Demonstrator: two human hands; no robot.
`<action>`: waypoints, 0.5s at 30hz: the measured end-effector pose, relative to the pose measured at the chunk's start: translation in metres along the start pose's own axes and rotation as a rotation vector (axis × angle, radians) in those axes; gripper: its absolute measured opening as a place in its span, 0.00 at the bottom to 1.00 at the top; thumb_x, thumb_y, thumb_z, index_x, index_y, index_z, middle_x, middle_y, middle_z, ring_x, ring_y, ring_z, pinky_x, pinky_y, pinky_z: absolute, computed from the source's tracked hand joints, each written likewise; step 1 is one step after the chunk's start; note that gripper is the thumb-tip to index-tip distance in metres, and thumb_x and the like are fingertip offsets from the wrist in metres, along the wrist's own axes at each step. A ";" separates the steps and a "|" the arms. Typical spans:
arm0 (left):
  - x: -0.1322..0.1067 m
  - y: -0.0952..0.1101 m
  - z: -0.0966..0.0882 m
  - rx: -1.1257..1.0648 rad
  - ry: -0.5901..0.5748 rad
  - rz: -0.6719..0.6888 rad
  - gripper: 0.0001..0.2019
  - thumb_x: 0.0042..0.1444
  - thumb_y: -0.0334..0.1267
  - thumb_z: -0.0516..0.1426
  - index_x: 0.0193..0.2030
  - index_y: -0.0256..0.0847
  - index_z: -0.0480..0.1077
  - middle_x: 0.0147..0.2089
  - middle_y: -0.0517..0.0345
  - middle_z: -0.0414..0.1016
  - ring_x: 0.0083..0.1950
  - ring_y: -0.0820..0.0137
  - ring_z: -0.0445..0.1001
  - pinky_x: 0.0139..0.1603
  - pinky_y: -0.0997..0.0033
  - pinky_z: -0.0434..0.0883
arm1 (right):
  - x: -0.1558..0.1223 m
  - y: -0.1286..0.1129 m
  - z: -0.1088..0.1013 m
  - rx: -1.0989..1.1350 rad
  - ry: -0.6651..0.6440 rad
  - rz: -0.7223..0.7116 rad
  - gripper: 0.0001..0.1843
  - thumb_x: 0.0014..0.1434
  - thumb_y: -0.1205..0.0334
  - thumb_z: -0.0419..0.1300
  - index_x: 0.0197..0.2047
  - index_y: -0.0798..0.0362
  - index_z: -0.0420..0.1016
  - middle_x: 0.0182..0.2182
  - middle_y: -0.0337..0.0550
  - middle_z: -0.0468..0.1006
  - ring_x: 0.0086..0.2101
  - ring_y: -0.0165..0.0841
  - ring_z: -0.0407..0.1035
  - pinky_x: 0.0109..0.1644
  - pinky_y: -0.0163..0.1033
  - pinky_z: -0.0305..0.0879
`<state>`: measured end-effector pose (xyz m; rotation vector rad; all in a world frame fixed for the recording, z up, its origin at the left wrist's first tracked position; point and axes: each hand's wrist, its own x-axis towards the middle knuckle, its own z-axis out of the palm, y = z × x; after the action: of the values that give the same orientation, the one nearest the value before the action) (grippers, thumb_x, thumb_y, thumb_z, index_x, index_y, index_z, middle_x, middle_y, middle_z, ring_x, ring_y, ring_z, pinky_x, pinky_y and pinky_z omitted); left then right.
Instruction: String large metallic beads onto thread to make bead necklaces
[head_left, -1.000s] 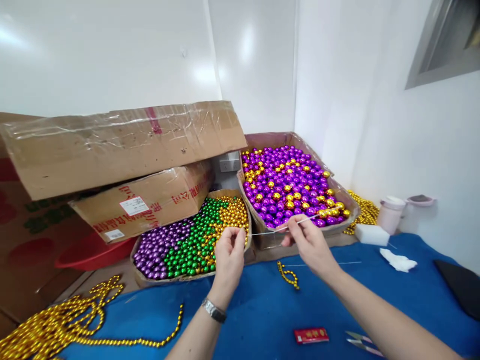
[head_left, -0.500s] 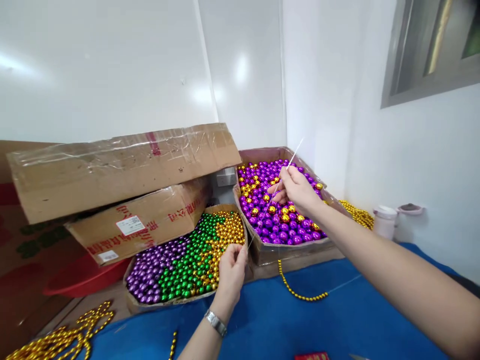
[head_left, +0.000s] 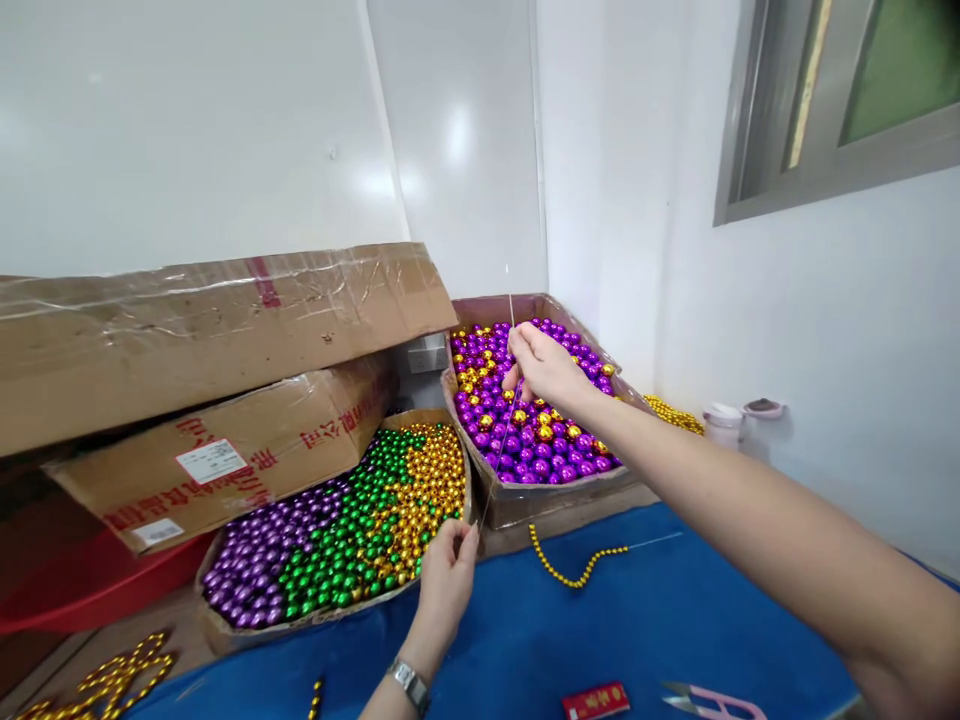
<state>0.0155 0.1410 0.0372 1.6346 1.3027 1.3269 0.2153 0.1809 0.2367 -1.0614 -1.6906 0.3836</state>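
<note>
Fingers (head_left: 521,341) of the right hand (head_left: 551,370) are pinched around a fine pale thread (head_left: 501,455), raised in front of a bead-filled box. A thin, straight end pokes up above that pinch, too slight in this view to say whether it is a needle or only thread. Below and to their left, the left hand (head_left: 446,572) presses thumb and forefinger together on the lower part of the line, which runs slantwise and nearly straight between the two grips. By its look, the thread should be almost weightless and limp, apt to slip through a loose hold or tangle once slack; fingertips close to its end seem the best grip.

Just right of the left fingers, a short gold bead strand (head_left: 576,584) lies curved on the blue-covered counter (head_left: 502,640). It ought to be light and flexible, its smooth beads sliding under touch, so one end would be the surest place to hold.

Behind the right fingers, large purple and gold beads (head_left: 536,466) fill the box (head_left: 517,509); left of the left fingers, a second box (head_left: 289,638) holds smaller purple, green and gold beads (head_left: 341,535). Nearer the wearer, right of the left fingers, lie a red packet (head_left: 596,701) and pink-handled snips (head_left: 716,703).
</note>
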 end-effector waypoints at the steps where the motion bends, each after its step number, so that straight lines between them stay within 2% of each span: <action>1: -0.002 -0.002 0.002 0.000 -0.005 -0.005 0.16 0.50 0.52 0.56 0.24 0.41 0.64 0.19 0.64 0.63 0.23 0.70 0.63 0.24 0.73 0.59 | 0.000 -0.001 0.000 -0.020 -0.006 0.000 0.22 0.67 0.47 0.44 0.45 0.56 0.68 0.22 0.31 0.71 0.16 0.22 0.63 0.21 0.31 0.62; 6: -0.009 -0.011 0.014 -0.038 -0.036 -0.035 0.18 0.48 0.54 0.57 0.23 0.41 0.65 0.19 0.64 0.64 0.23 0.70 0.64 0.24 0.73 0.60 | 0.002 -0.001 0.003 -0.088 -0.094 0.024 0.14 0.65 0.53 0.53 0.42 0.56 0.70 0.30 0.36 0.73 0.23 0.24 0.67 0.27 0.33 0.67; 9: -0.010 -0.012 0.021 -0.087 -0.066 -0.055 0.18 0.48 0.54 0.58 0.24 0.40 0.65 0.19 0.64 0.63 0.23 0.71 0.65 0.23 0.74 0.60 | 0.006 0.003 0.001 -0.105 -0.187 0.065 0.13 0.65 0.55 0.53 0.41 0.57 0.71 0.29 0.35 0.74 0.23 0.24 0.68 0.26 0.33 0.68; 12: -0.006 -0.005 0.031 -0.160 -0.103 -0.080 0.17 0.48 0.52 0.58 0.24 0.40 0.65 0.19 0.65 0.62 0.22 0.72 0.64 0.22 0.75 0.59 | 0.011 0.005 -0.006 -0.118 -0.209 0.081 0.14 0.65 0.55 0.53 0.42 0.57 0.71 0.28 0.35 0.74 0.21 0.23 0.67 0.24 0.31 0.67; 15: 0.004 0.012 0.044 -0.270 -0.125 -0.091 0.16 0.49 0.51 0.59 0.24 0.40 0.64 0.19 0.66 0.62 0.21 0.73 0.63 0.22 0.76 0.60 | 0.022 -0.004 -0.016 -0.134 -0.154 0.066 0.15 0.66 0.53 0.50 0.45 0.56 0.69 0.26 0.34 0.73 0.19 0.22 0.66 0.21 0.30 0.65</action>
<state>0.0609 0.1456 0.0378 1.4312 1.0599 1.2640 0.2266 0.1920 0.2591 -1.2140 -1.8420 0.4078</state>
